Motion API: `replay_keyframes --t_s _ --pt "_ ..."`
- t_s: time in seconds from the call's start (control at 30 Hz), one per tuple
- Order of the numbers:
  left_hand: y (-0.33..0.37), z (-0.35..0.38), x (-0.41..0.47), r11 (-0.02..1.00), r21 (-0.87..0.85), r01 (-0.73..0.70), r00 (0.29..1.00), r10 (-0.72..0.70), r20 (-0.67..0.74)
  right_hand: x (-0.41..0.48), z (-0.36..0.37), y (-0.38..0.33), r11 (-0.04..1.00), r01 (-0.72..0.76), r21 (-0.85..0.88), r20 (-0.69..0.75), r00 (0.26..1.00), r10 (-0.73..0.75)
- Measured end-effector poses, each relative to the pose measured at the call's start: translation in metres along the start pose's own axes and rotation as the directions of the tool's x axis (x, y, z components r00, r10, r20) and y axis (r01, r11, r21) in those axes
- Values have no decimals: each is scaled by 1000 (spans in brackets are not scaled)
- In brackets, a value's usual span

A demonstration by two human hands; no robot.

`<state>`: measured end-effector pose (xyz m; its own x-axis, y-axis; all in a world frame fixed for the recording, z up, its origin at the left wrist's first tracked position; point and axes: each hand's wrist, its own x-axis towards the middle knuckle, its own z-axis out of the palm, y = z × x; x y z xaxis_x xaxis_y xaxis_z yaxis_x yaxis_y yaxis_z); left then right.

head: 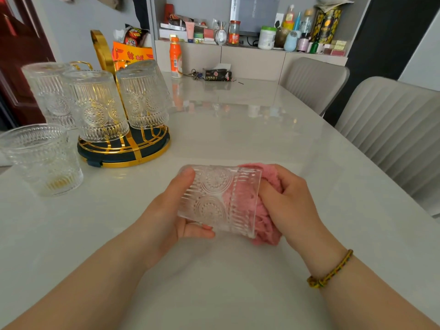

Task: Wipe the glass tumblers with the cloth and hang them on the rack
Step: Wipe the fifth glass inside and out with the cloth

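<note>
Near the left edge of the table [238, 129] an upright tumbler [42, 160] stands just beside the gold rack [133, 160], which carries three inverted tumblers [100, 108]. Bare tabletop lies between the rack and the hands. The left hand [171, 210] curls round the base end of the held tumbler [214, 198], tipped sideways. The right hand [292, 201] grips the pink cloth [266, 225] pushed into its mouth. Two chairs [392, 129] line the right edge.

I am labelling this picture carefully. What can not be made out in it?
1. Head view: fingertips of the right hand, hidden inside the held tumbler by the pink cloth.
2. Head view: pegs of the rack, hidden by three hanging tumblers.
3. Head view: labels on the shelf bottles, too small to read.
</note>
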<state>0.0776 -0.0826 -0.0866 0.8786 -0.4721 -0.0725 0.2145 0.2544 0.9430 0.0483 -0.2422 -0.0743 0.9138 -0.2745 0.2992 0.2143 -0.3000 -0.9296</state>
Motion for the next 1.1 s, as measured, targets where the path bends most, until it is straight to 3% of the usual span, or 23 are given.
replay_keyframes --t_s 0.07,0.13,0.27,0.37,0.47,0.6,0.7,0.77,0.83,0.9,1.0,1.1 --pt "0 -1 -1 998 -39 -49 999 49 -8 3 1 1 954 -252 161 81 967 242" --pt "1 -1 -1 995 -73 -68 998 68 -8 4 1 1 838 -442 319 206 896 394" --pt "3 -1 2 973 -207 -107 994 100 -44 4 -4 -5 677 -496 544 304 868 392" --pt "4 -5 5 948 -263 -178 981 152 -118 5 -5 -6 597 -511 618 338 859 385" --pt "6 -7 6 933 -246 -262 962 231 -148 2 0 -4 586 -565 580 392 825 408" --pt "0 -8 7 938 -203 -280 960 268 -86 -4 9 -5 553 -576 601 426 817 388" --pt "-6 -9 10 972 -14 -234 965 230 -122 -5 9 -10 543 -513 665 401 859 320" --pt "-8 -10 10 962 163 -217 959 241 -147 -3 4 -8 621 -425 658 334 904 265" --pt "-6 -8 6 918 354 -178 970 224 -91 0 0 -4 767 -311 561 225 949 220" --pt "-7 -8 3 879 446 -166 979 202 -35 0 -1 -2 845 -244 475 160 969 190" --pt "-9 -9 4 882 425 -204 966 252 -60 -1 0 -1 849 -241 470 150 970 193" --pt "-4 -11 8 907 262 -329 921 370 -125 -2 5 0 767 -327 552 206 945 255"
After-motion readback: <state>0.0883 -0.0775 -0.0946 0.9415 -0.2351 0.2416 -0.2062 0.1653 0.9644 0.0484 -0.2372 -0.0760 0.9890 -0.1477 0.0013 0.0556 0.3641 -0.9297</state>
